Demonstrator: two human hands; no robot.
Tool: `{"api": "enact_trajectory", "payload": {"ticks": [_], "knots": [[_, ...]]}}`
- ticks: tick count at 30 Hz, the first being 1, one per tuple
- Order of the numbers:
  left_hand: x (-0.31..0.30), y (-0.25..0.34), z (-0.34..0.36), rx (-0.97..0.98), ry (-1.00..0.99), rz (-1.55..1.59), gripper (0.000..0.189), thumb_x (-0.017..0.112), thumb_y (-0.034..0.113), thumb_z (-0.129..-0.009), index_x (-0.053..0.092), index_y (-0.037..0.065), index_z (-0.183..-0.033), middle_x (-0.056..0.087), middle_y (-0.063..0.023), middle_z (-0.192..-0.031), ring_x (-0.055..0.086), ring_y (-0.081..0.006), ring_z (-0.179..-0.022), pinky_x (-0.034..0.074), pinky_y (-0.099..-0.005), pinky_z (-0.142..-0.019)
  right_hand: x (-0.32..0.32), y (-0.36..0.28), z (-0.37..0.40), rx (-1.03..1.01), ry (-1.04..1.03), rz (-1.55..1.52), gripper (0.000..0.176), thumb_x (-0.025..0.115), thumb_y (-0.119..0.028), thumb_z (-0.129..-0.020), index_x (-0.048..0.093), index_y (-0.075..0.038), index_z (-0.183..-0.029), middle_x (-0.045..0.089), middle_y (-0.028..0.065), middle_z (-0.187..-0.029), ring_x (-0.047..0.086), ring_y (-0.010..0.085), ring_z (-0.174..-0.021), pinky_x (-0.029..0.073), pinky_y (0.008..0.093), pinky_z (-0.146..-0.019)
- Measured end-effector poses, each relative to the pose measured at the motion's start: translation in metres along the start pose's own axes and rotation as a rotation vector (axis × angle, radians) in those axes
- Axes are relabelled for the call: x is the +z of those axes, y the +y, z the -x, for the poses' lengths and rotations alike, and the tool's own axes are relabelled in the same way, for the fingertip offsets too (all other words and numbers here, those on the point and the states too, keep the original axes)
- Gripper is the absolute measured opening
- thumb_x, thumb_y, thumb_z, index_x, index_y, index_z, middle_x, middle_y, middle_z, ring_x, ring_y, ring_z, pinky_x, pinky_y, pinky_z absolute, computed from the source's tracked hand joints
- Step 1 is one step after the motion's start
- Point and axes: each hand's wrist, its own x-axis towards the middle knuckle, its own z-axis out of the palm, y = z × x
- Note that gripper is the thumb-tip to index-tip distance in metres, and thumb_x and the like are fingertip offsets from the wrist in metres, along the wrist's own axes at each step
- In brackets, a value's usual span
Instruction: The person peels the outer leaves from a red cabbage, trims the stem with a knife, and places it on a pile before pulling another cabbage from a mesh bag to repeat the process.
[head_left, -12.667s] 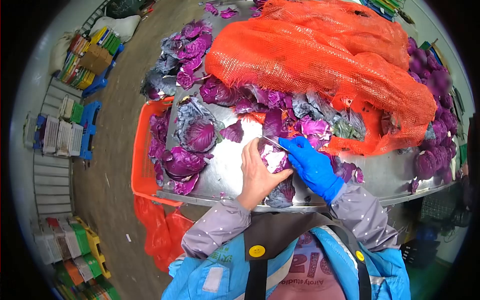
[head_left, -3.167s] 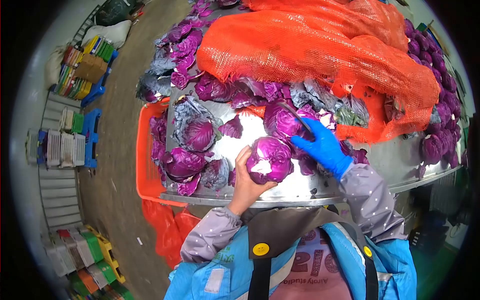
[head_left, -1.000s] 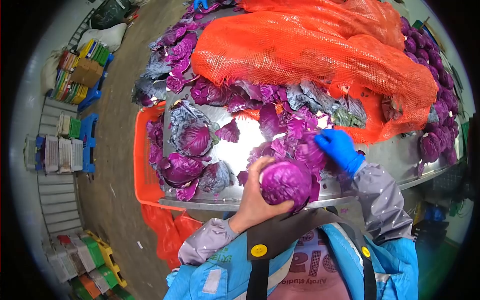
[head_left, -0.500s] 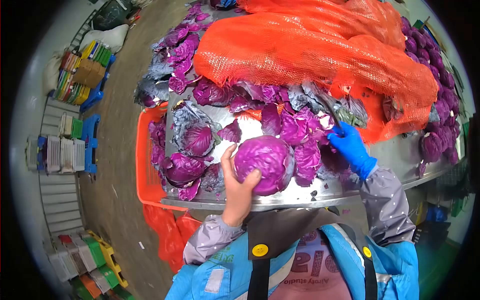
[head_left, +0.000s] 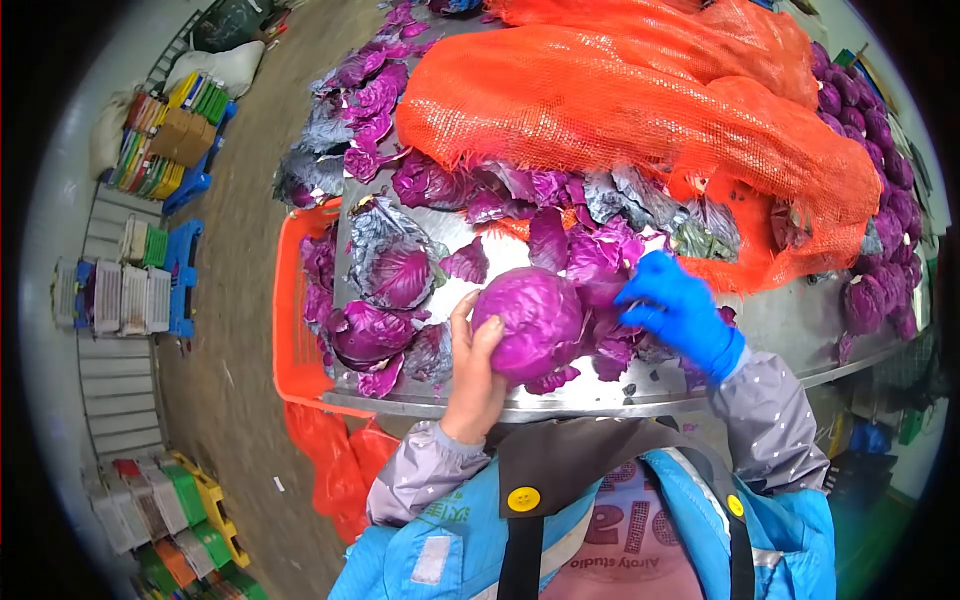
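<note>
A round red cabbage (head_left: 530, 325) rests against my bare left hand (head_left: 474, 372), whose thumb and fingers grip its left side above the table's near edge. My right hand (head_left: 683, 312), in a blue glove, is just right of the cabbage with its fingers curled toward it. What those fingers hold, if anything, is hidden. Loose purple leaves (head_left: 600, 255) lie behind the cabbage and partly under it. Left of it are a cabbage with dark outer leaves (head_left: 395, 275) and another purple piece (head_left: 365, 335).
An orange mesh sack (head_left: 630, 100) covers the back of the metal table (head_left: 785, 325). Many red cabbages (head_left: 885, 220) are piled at the far right. An orange crate (head_left: 290, 330) holding leaves stands at the table's left. Stacked crates (head_left: 125, 295) line the floor on the left.
My right hand has moved left and down to the cabbage's side. The dark blade seen by it earlier no longer shows. My left hand has tilted the cabbage slightly.
</note>
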Motion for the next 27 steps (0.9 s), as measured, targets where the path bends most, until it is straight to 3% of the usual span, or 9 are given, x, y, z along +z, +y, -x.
{"api": "enact_trajectory", "payload": {"ticks": [2,4,6,8,14,16,17,19,27], "knots": [[-0.001,0.002,0.000,-0.066,-0.003,0.103,0.054,0.055,0.018,-0.088,0.028,0.013,-0.135,0.043,-0.0118,-0.125,0.049,-0.0220,-0.110,0.045,-0.0386,-0.092,-0.006,0.022,0.002,0.295,0.181,-0.100,0.034,0.073,-0.012,-0.074,0.062,-0.007,-0.106,0.056,0.0066,-0.094,0.059,0.0197,-0.087,0.047,0.0314,-0.075],[0.001,0.005,0.001,-0.097,-0.042,0.047,0.050,0.052,0.023,-0.090,0.030,0.014,-0.134,0.043,-0.0109,-0.127,0.048,-0.0236,-0.114,0.044,-0.0412,-0.095,-0.019,0.008,0.000,0.345,0.082,-0.016,0.047,0.075,-0.013,-0.074,0.058,-0.006,-0.117,0.057,0.0081,-0.104,0.058,0.0208,-0.096,0.047,0.0320,-0.082],[0.000,-0.001,-0.003,-0.143,-0.055,0.097,0.049,0.051,0.024,-0.090,0.031,0.014,-0.134,0.043,-0.0104,-0.128,0.048,-0.0236,-0.115,0.044,-0.0417,-0.096,-0.008,-0.032,-0.016,0.170,0.027,-0.259,0.054,0.076,-0.017,-0.073,0.055,-0.010,-0.123,0.054,0.0095,-0.114,0.055,0.0228,-0.106,0.046,0.0331,-0.087],[0.000,-0.004,-0.007,-0.186,-0.069,0.150,0.049,0.051,0.024,-0.090,0.032,0.014,-0.134,0.043,-0.0099,-0.128,0.047,-0.0237,-0.117,0.043,-0.0422,-0.097,0.005,-0.041,-0.020,-0.010,-0.033,-0.094,0.059,0.077,-0.021,-0.072,0.054,-0.013,-0.125,0.052,0.0106,-0.118,0.053,0.0253,-0.111,0.045,0.0336,-0.090],[0.003,0.000,0.003,-0.209,-0.110,0.050,0.048,0.050,0.025,-0.090,0.033,0.014,-0.133,0.044,-0.0089,-0.127,0.048,-0.0233,-0.117,0.044,-0.0430,-0.097,0.003,-0.036,-0.026,0.001,-0.224,-0.117,0.044,0.078,-0.026,-0.068,0.061,-0.008,-0.105,0.055,0.0069,-0.107,0.060,0.0220,-0.090,0.049,0.0325,-0.072],[0.002,-0.004,0.000,-0.192,-0.100,0.063,0.046,0.051,0.024,-0.090,0.035,0.013,-0.132,0.044,-0.0090,-0.127,0.049,-0.0228,-0.115,0.044,-0.0422,-0.096,-0.003,-0.040,-0.027,0.348,-0.451,-0.216,0.048,0.080,-0.022,-0.065,0.060,-0.005,-0.106,0.055,0.0066,-0.105,0.057,0.0212,-0.096,0.047,0.0317,-0.081],[0.003,-0.002,-0.001,-0.193,-0.101,0.067,0.046,0.051,0.024,-0.090,0.035,0.013,-0.132,0.044,-0.0090,-0.127,0.049,-0.0228,-0.115,0.044,-0.0422,-0.096,-0.002,-0.040,-0.026,0.350,-0.453,-0.213,0.048,0.080,-0.022,-0.065,0.060,-0.005,-0.106,0.055,0.0066,-0.105,0.057,0.0212,-0.096,0.047,0.0317,-0.081],[0.005,0.003,-0.002,-0.189,-0.177,0.057,0.045,0.050,0.022,-0.090,0.036,0.012,-0.131,0.045,-0.0094,-0.126,0.049,-0.0218,-0.114,0.045,-0.0408,-0.095,0.002,-0.040,-0.025,0.117,-0.131,-0.248,0.048,0.080,-0.021,-0.065,0.060,-0.005,-0.106,0.056,0.0063,-0.100,0.059,0.0203,-0.090,0.048,0.0309,-0.078],[0.003,-0.007,-0.004,-0.227,-0.219,0.012,0.043,0.050,0.016,-0.090,0.038,0.009,-0.131,0.045,-0.0100,-0.128,0.048,-0.0198,-0.116,0.043,-0.0366,-0.097,-0.008,-0.032,-0.025,0.023,-0.274,-0.090,0.042,0.081,-0.018,-0.064,0.061,-0.005,-0.100,0.059,0.0044,-0.092,0.061,0.0181,-0.082,0.049,0.0301,-0.073]]}}
